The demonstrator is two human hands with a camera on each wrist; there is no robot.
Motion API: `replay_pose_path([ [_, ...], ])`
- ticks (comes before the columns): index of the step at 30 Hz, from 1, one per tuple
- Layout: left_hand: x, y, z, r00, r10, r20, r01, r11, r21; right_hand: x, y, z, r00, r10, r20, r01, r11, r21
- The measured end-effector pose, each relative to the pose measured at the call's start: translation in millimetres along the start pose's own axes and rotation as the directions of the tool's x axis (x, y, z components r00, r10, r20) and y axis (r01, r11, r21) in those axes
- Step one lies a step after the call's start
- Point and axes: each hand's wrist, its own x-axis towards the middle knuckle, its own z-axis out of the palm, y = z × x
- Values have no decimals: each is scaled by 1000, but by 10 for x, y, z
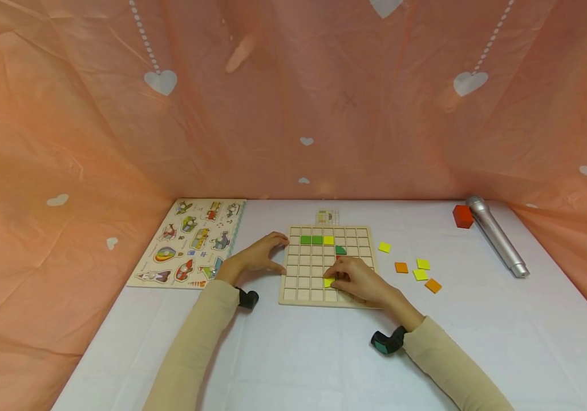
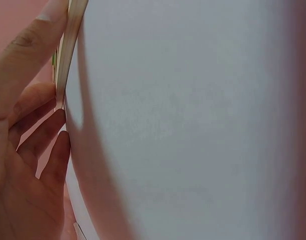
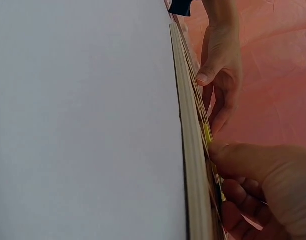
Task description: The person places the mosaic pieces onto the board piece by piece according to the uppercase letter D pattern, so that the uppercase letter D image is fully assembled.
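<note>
A wooden grid board (image 1: 303, 292) lies flat on the table, with green and yellow square tiles in a row of its upper cells. My left hand (image 1: 258, 255) rests its fingertips and thumb against the board's left edge, fingers spread and loosely bent. In the left wrist view its thumb and fingers touch the board's side. Over the lower right of the grid, my right hand (image 1: 362, 281) pinches a yellow square tile (image 1: 328, 282) at a cell. A green piece (image 1: 341, 250) with a curved side sits above that hand; a red piece below it is mostly hidden.
Loose yellow tiles (image 1: 423, 264) and orange tiles (image 1: 401, 268) lie right of the board. A small pattern card (image 1: 327, 216) is behind it. A picture puzzle (image 1: 190, 242) lies left; a red block (image 1: 462, 217) and a silver microphone (image 1: 498, 237) lie far right.
</note>
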Motion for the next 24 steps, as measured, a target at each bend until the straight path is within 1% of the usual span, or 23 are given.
replay_pose_path([
  [2,1,-5,0,1000,2,0,-2,1000,4,4,-6,-3,1000,-1,-4,1,1000,3],
  [6,8,-23,6,1000,5,3,-5,1000,6,9,-18,-58,999,26,-27,-26,1000,16],
  [9,12,-32,9,1000,7,2,-7,1000,3,10,-13,-154,996,36,-76,-34,999,28],
  [11,12,-33,11,1000,7,1,-7,1000,2,-3,7,-237,993,21,-115,-19,1000,21],
  [16,7,-28,10,1000,10,-1,-10,1000,6,-78,126,-461,981,23,-191,-26,1000,-12],
  [20,4,-24,10,1000,11,-3,-11,1000,7,-147,268,-632,970,67,-233,-78,996,-40],
  [24,7,-28,15,1000,6,-1,-6,1000,8,-219,424,-772,953,166,-253,-177,984,-21],
])
